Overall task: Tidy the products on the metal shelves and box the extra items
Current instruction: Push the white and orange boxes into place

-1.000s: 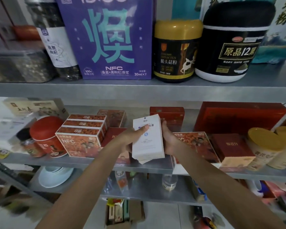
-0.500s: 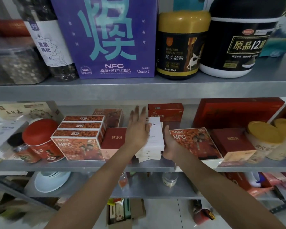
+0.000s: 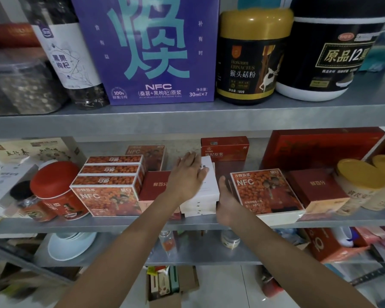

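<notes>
A second ago both hands held one white box up off the shelf; now it lies flat on the white box stack (image 3: 203, 197) at the front of the middle metal shelf (image 3: 53, 225). That suggests this item is placed and only needs squaring. The left hand (image 3: 187, 176) rests open, palm down, on the stack's top. The right hand (image 3: 226, 197) presses flat against the stack's right side, gripping nothing. The stack seems about four boxes deep; the exact count is unclear. Left of it, three orange NFC boxes (image 3: 111, 181) are stacked; right of it lies one more orange NFC box (image 3: 265, 190). On the upper shelf stand one purple carton (image 3: 151, 52) and two dark jars (image 3: 249, 56).
</notes>
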The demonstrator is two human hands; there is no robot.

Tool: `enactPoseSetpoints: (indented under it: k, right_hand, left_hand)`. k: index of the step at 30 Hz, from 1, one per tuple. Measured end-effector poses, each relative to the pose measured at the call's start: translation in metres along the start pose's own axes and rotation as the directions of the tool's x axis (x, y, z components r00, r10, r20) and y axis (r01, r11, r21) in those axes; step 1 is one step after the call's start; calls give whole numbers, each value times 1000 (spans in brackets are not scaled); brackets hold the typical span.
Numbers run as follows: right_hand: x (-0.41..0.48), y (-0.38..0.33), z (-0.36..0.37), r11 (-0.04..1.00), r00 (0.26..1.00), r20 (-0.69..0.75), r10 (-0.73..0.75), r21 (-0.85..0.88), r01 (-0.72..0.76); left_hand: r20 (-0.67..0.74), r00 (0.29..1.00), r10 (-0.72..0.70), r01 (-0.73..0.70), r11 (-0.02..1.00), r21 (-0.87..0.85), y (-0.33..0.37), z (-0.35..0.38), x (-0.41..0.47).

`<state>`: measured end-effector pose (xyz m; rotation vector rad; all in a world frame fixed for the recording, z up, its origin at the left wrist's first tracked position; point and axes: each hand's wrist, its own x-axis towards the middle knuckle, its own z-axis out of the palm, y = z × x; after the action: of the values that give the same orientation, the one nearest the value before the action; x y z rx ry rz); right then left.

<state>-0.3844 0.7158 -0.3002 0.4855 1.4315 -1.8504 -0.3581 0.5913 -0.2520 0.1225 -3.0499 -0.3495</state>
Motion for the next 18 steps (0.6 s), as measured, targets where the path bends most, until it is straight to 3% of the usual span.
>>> enactPoseSetpoints:
  k: [6, 9, 12, 18]
  right_hand:
    - [-6, 4, 3, 1000, 999, -42, -14, 20, 14]
    - [-7, 8, -5, 1000, 999, -44, -17, -7, 17]
    - [-11, 15, -2, 997, 996, -54, -73, -35, 71]
    - [-26, -7, -1, 994, 999, 37, -29, -109, 33]
  left_hand:
    - [25, 1000, 16, -16, 1000, 2, -4, -1, 1]
    - [-19, 995, 102, -102, 995, 3, -8, -2, 0]
    - [70, 980, 186, -187, 982, 7, -8, 1, -2]
    - [128, 975, 179, -188, 980, 61, -10, 4, 1]
